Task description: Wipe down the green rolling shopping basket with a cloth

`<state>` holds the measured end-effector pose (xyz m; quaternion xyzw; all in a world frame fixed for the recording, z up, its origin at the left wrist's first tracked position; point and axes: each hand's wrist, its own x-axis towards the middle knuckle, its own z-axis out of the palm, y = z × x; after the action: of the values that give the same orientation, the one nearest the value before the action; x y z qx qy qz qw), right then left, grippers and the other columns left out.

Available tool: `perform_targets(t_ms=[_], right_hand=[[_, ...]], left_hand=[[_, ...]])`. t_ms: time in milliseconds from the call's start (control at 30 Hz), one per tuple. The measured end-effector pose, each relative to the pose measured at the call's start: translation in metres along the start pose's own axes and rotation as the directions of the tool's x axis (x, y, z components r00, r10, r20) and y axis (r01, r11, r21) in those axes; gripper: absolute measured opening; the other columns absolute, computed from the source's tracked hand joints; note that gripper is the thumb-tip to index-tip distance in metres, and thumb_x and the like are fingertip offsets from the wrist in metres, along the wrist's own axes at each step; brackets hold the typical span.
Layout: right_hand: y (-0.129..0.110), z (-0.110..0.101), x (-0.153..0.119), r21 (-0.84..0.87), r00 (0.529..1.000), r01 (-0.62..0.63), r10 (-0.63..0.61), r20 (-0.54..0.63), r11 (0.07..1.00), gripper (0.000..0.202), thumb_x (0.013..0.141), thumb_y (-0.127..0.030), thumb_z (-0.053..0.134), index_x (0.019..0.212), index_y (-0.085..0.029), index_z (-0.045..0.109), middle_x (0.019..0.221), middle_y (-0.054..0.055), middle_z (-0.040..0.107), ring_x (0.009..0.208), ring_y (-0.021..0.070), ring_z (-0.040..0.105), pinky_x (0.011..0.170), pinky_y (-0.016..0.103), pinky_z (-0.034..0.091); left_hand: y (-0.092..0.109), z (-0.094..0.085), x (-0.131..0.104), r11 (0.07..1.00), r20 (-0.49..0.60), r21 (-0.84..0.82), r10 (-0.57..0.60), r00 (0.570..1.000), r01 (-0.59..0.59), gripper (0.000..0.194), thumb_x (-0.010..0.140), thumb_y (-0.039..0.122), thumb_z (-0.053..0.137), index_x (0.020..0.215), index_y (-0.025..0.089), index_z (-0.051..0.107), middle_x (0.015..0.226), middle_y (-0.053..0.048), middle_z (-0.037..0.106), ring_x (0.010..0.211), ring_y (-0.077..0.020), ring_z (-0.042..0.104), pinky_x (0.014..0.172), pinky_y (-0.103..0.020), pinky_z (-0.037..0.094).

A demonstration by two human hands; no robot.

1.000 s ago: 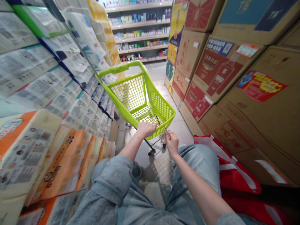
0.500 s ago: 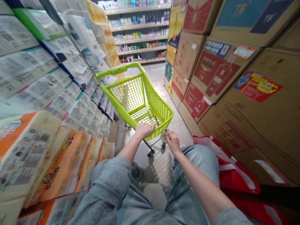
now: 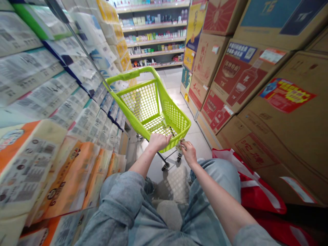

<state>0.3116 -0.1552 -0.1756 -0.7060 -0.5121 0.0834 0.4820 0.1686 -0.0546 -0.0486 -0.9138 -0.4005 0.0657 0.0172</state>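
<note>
A lime-green shopping cart [image 3: 137,124] with a latticed basket stands in front of me, its near end at my hands. Closed over the basket's near rim is my left hand [image 3: 158,141], thumb toward the right. My right hand [image 3: 189,152] pinches a small crumpled cloth [image 3: 180,145], pale with darker spots. The cloth lies against the outside of the basket's near right corner, below the rim. No goods show inside the basket. The fingertips under the left rim are hidden.
Packs of tissue paper [image 3: 69,184] are stacked along the left. Cardboard cartons [image 3: 276,136] rise on the right, with a red and white bag [image 3: 256,184] at their foot. Shelves of small goods [image 3: 156,44] close off the far end. A metal pole [image 3: 84,51] slants at upper left.
My right hand has shifted the cloth slightly up and left along the basket's corner. The left hand keeps its hold on the rim, and the cart is nearly unmoved.
</note>
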Motion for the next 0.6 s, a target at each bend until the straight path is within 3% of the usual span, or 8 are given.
perform_targets(t_ms=[167,300,433,600], right_hand=[[-0.002,0.000,0.014,0.028,0.964,-0.110,0.113,-0.240,0.994,0.028,0.080,-0.022,0.044,0.098,-0.014,0.064,0.099,0.013,0.063,0.093,0.0224,0.058,0.086,0.037,0.045],[-0.002,-0.004,0.036,0.005,0.991,-0.068,0.068,-0.112,0.998,0.027,0.078,-0.020,0.042,0.091,-0.015,0.066,0.092,0.012,0.062,0.088,0.0222,0.058,0.081,0.035,0.046],[0.006,-0.010,0.032,0.022,0.997,-0.056,0.058,-0.059,0.998,0.025,0.077,-0.023,0.044,0.084,-0.015,0.067,0.090,0.012,0.064,0.087,0.0219,0.058,0.080,0.033,0.046],[0.022,-0.006,0.009,0.045,0.967,-0.241,0.243,-0.071,0.970,0.028,0.075,-0.027,0.045,0.084,-0.016,0.069,0.084,0.008,0.069,0.081,0.0209,0.060,0.077,0.032,0.046]], left_hand=[[-0.002,0.002,-0.001,1.000,-0.006,-0.011,0.011,1.000,-0.011,0.075,0.093,0.053,0.010,0.080,0.014,0.073,0.080,-0.015,0.071,0.085,-0.0241,0.066,0.068,-0.031,0.042],[-0.002,0.003,0.000,1.000,-0.024,-0.008,0.014,1.000,-0.014,0.075,0.093,0.052,0.010,0.080,0.015,0.073,0.079,-0.015,0.071,0.083,-0.0245,0.066,0.066,-0.031,0.041],[-0.002,0.003,0.000,1.000,-0.033,-0.006,0.016,0.999,-0.017,0.075,0.094,0.052,0.010,0.079,0.015,0.073,0.078,-0.014,0.071,0.083,-0.0254,0.066,0.065,-0.031,0.041],[-0.002,0.002,-0.002,1.000,-0.040,-0.002,0.022,0.999,-0.022,0.076,0.093,0.052,0.009,0.078,0.014,0.073,0.077,-0.014,0.071,0.083,-0.0258,0.067,0.064,-0.031,0.041]])
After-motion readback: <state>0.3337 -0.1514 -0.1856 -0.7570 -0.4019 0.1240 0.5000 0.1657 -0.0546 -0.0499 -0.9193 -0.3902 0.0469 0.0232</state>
